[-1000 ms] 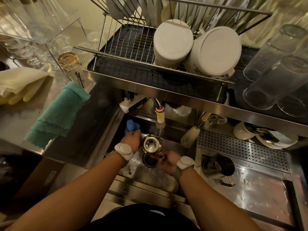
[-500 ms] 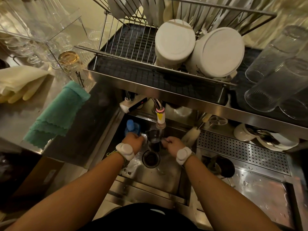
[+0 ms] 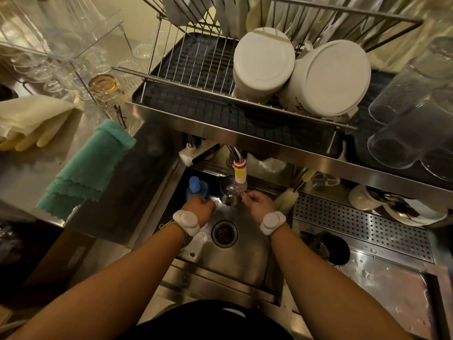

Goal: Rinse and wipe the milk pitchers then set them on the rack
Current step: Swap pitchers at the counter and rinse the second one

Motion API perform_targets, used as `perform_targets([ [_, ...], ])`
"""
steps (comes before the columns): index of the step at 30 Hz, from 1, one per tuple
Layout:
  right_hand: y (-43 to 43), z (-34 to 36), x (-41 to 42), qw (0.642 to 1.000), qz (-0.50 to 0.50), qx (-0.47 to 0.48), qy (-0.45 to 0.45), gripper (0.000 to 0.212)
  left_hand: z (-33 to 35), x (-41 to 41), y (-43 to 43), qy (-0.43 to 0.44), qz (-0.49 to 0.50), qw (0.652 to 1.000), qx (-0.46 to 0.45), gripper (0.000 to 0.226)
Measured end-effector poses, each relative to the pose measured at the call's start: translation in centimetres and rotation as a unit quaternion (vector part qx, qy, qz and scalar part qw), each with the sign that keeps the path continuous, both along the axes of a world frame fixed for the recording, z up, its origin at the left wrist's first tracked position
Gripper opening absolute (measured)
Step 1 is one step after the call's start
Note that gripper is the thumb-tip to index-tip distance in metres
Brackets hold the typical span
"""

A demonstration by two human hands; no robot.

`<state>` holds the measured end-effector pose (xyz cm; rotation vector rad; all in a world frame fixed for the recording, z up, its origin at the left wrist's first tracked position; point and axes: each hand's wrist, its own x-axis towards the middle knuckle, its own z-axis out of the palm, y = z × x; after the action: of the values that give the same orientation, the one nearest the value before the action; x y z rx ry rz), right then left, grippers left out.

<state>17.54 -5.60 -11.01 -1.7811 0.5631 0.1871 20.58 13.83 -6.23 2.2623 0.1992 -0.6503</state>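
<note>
right hand pinches the pitcher handle under the tap, can't tell left hand grip; I'd tilt it so water swirls inside

No text, label or number can be read; faint dark marks on the big white ceramic pot stay illegible.

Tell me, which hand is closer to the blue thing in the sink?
Left. The left hand is right beside the blue thing; the right hand is farther off, past the pitcher under the tap.
</note>
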Motion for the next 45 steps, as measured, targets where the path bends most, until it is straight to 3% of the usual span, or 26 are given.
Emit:
perform_targets([
  [3, -0.8, 0.3, -0.3, 0.999, -0.016, 0.048, -0.012, 0.023, 0.2, 0.1, 0.0, 0.001, -0.008, 1.0, -0.015, 0.025],
  [5, -1.3, 0.7, -1.0, 0.997, -0.028, 0.065, -0.017, 0.016, 0.2, -0.1, -0.3, 0.007, -0.014, 1.0, -0.022, 0.027],
  [8, -2.1, 1.4, -2.5, 0.998, -0.041, 0.046, -0.027, 0.021, 0.0, -0.5, -1.0, 0.019, -0.025, 0.999, -0.025, 0.033],
  [12, -2.9, 1.0, -4.5, 0.999, -0.034, 0.039, -0.017, 0.018, -0.2, -1.2, -1.5, 0.026, -0.024, 0.999, -0.026, 0.025],
  [18, -0.9, 0.3, -4.0, 0.999, 0.043, 0.012, -0.001, 0.015, -0.2, -1.1, -0.5, 0.029, -0.025, 0.999, -0.02, 0.032],
  [23, 0.0, 0.3, -1.6, 1.0, -0.026, 0.015, 0.004, 0.023, 0.0, -1.0, 0.9, 0.025, -0.008, 0.999, -0.044, 0.03],
  [26, -0.7, 0.1, -1.0, 0.999, -0.017, -0.017, 0.036, 0.031, 0.3, -0.9, 1.1, 0.013, 0.009, 0.999, -0.051, 0.035],
  [29, -1.2, 0.0, -1.3, 0.998, 0.011, 0.0, 0.057, 0.016, 0.3, -1.0, 0.9, 0.015, -0.018, 0.999, -0.036, 0.028],
  [31, -0.8, 0.0, -1.6, 0.997, -0.025, 0.041, 0.054, 0.01, 0.1, -0.9, 0.5, 0.023, -0.029, 0.999, -0.029, 0.026],
  [35, -0.3, -0.4, -1.7, 0.997, -0.036, -0.023, 0.059, 0.022, 0.3, -0.8, 0.2, 0.023, -0.026, 0.999, -0.017, 0.027],
  [40, -0.9, -0.5, -2.6, 0.996, -0.064, 0.037, 0.049, 0.024, 0.5, -0.8, 0.1, 0.023, -0.018, 0.999, -0.023, 0.028],
  [45, -0.6, -0.1, -2.7, 0.997, -0.049, 0.013, 0.06, 0.02, 0.4, -1.1, -0.3, 0.039, -0.028, 0.999, -0.02, 0.033],
])
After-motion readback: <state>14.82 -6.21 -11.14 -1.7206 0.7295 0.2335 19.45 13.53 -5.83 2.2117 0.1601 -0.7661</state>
